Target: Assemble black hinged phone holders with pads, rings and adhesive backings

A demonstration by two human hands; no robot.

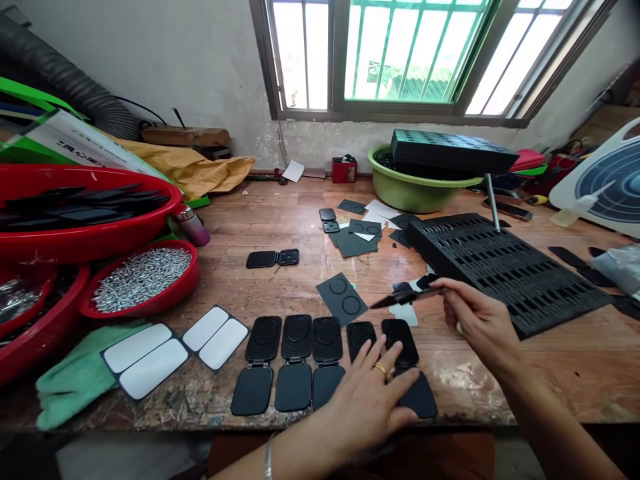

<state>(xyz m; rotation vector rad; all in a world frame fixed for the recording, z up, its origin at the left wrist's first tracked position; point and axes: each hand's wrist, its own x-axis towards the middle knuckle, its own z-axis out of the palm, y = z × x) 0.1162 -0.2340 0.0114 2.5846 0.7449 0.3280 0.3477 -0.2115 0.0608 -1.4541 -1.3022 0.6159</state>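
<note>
My left hand [373,390] lies with fingers spread over the two rightmost pieces in a row of unfolded black hinged cases [293,387]. Their upper halves show ring-shaped ridges, and the lower halves are smooth. In my right hand [483,327] is a slim, dark pointed tool, apparently tweezers [400,298], pinched between thumb and fingers and tilted left. Its tip hovers near a dark grey sheet [342,298] with two circle outlines. Part of the rightmost case [400,337] is hidden beneath my left hand.
Left stand a red bowl of small metal pins [143,279], a large red basin [90,243], white label sheets [145,360] and a green cloth [75,383]. Rightward are a slotted black foam block [505,267] and a green basin [420,190]. More cut sheets [357,243] lie mid-table.
</note>
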